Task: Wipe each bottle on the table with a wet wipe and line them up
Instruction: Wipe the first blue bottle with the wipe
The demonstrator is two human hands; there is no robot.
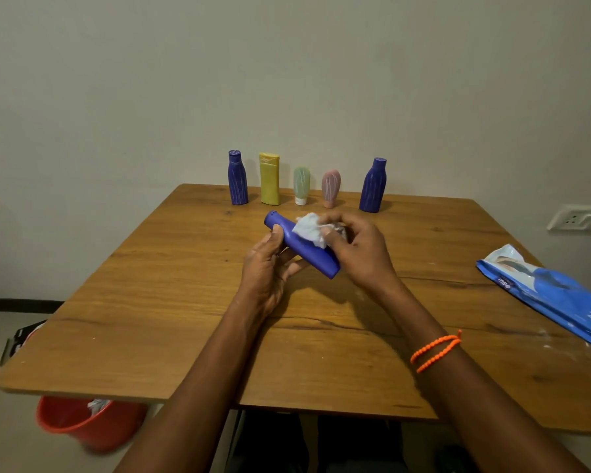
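Nearest, under the near left edge of the tabletop, an orange bucket shows something pale inside, too blurred and cut off to say whether it is spent wipes. Above the middle of the tabletop the left hand grips a blue bottle held on its side, cap pointing far-left, fingers curled round its underside and thumb on top. The right hand pinches a crumpled wet wipe against the bottle's upper side, fingers bunched on the wipe. So this bottle seems to be mid-wipe and not yet placed. To the right, a blue wipes packet runs off the frame edge. At the far edge five bottles stand in a row: a blue one, a yellow one, a green tube, a pink tube and another blue bottle. They look already lined up, though whether each has been wiped cannot be told. The held bottle appears to be the last one left.
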